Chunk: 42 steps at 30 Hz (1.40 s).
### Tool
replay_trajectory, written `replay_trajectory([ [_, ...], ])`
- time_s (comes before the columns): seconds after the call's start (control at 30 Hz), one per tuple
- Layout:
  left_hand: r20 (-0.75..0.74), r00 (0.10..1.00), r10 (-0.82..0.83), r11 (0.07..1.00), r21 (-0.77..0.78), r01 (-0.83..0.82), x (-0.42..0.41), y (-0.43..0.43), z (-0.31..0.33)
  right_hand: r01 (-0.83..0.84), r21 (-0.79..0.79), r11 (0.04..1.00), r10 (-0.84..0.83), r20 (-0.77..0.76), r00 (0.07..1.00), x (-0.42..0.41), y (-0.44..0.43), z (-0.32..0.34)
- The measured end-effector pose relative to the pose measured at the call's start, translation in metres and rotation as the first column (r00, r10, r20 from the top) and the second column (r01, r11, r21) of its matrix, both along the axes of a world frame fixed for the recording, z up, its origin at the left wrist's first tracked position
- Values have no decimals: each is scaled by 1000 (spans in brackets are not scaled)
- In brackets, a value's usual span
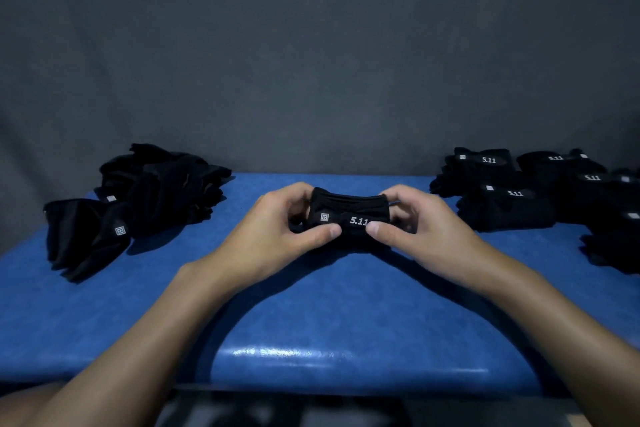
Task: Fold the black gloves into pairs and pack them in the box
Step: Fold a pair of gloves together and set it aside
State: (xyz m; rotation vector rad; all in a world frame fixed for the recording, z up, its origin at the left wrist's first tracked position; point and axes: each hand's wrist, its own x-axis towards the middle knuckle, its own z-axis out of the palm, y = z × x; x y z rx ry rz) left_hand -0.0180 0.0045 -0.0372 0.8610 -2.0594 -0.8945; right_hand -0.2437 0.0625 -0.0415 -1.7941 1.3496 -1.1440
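Note:
A folded bundle of black gloves (pixel 348 211) with a white "5.11" print and a small square logo sits at the middle of the blue table (pixel 311 315). My left hand (pixel 277 236) grips its left end, thumb on the front face and fingers curled behind. My right hand (pixel 422 232) grips the right end the same way. A loose heap of unfolded black gloves (pixel 138 198) lies at the left. Several folded glove bundles (pixel 540 191) are stacked at the right. No box is in view.
A grey cloth backdrop (pixel 311 62) hangs behind the table. The table's front edge (pixel 346 381) runs just below my forearms, with a dark blurred area beneath it.

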Motion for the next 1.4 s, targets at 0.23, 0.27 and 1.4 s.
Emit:
replay_trajectory([
  [0.23,263,943,-203,977,117,177,15,3,18,-137,173,975,171,-201,965,-12,12,23],
  [0.27,279,935,-221,973,127,192,19,2,19,-138,160,977,167,-184,969,-13,12,24],
  [1.4,315,934,170,934,-353,-51,16,-2,10,163,-221,962,-245,-421,873,-1,5,5],
])
